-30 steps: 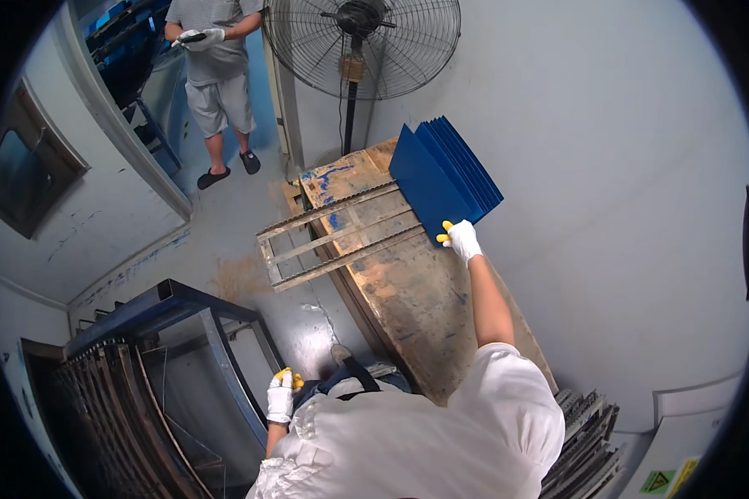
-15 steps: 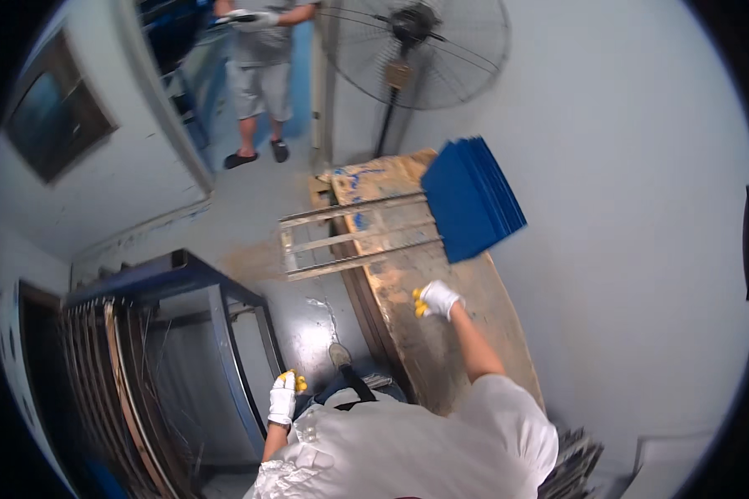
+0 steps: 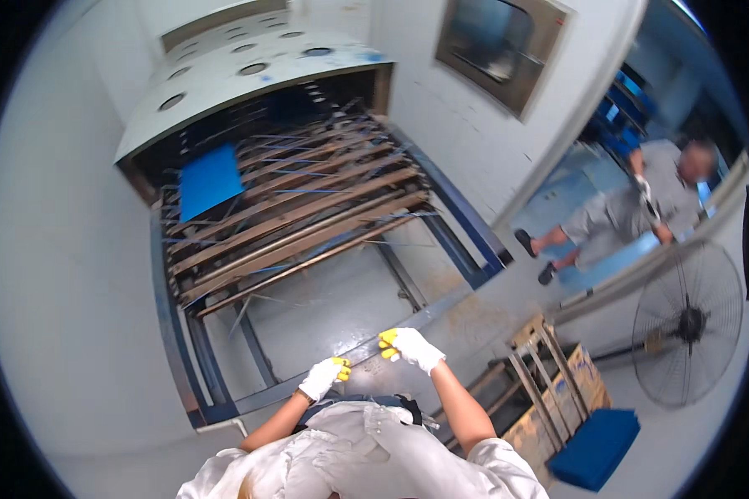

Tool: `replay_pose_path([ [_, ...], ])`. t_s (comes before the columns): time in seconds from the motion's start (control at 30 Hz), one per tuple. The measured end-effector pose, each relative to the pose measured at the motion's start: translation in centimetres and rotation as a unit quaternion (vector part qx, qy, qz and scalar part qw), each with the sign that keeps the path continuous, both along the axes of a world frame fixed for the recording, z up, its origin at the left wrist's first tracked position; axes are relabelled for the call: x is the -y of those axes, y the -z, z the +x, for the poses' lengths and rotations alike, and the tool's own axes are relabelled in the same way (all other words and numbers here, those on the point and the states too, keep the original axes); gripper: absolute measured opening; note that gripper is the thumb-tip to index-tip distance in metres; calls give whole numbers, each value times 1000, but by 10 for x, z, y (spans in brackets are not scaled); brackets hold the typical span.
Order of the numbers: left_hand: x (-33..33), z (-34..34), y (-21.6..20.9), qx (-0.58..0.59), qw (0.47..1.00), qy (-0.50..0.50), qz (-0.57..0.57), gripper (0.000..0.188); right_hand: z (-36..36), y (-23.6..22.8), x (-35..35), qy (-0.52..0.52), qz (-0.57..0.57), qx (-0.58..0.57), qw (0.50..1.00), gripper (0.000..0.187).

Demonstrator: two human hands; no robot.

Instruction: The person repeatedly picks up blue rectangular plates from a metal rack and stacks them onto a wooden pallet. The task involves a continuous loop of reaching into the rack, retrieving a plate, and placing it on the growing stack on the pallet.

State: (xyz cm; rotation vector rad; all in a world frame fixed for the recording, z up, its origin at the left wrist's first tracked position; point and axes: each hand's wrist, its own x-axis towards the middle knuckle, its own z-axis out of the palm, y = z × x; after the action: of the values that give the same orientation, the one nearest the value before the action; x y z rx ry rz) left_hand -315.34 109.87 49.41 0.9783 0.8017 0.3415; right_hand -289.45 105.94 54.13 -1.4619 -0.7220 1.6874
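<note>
Both hands wear white gloves with yellow fingertips. My left hand (image 3: 325, 379) hangs low in front of my body, fingers curled, with nothing visible in it. A little farther ahead and to its right is my right hand (image 3: 411, 348), its fingers bent inward and also showing nothing in them. The two hands are apart, near the front bar of a blue metal frame (image 3: 362, 341); whether either touches it, I cannot tell. Beyond them, a row of brown slats (image 3: 308, 204) spans that frame. One flat blue sheet (image 3: 210, 183) lies on the far left slats.
A pale housing (image 3: 225, 79) with round holes stands over the slats' far end. To the right, a worn table (image 3: 520, 434) bears a metal rack (image 3: 549, 378) and a blue stack of sheets (image 3: 595, 449), near a large fan (image 3: 689, 324). Another person (image 3: 632, 200) stands in the doorway.
My view has swung left, from the table to the slatted frame. My right hand has left its place above the table, and both hands are now closer together in front of me.
</note>
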Motion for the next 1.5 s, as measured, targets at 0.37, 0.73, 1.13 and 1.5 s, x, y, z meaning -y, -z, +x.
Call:
replay_pose_path([
  [0.37, -48, -148, 6, -128, 974, -177, -65, 26, -192, -54, -205, -200, 85, -14, 976, 32],
  [0.73, -111, -162, 37, -87, 959, -257, -85, 29, -268, -89, -381, -78, 98, -148, 981, 37],
  [1.13, -101, -199, 25, -104, 934, -331, -84, 29, -251, -110, -386, -100, 423, 301, 849, 45],
  [1.5, -81, -135, 27, -113, 977, -179, -40, 26, 2, -122, -43, 204, 103, 69, 971, 42],
])
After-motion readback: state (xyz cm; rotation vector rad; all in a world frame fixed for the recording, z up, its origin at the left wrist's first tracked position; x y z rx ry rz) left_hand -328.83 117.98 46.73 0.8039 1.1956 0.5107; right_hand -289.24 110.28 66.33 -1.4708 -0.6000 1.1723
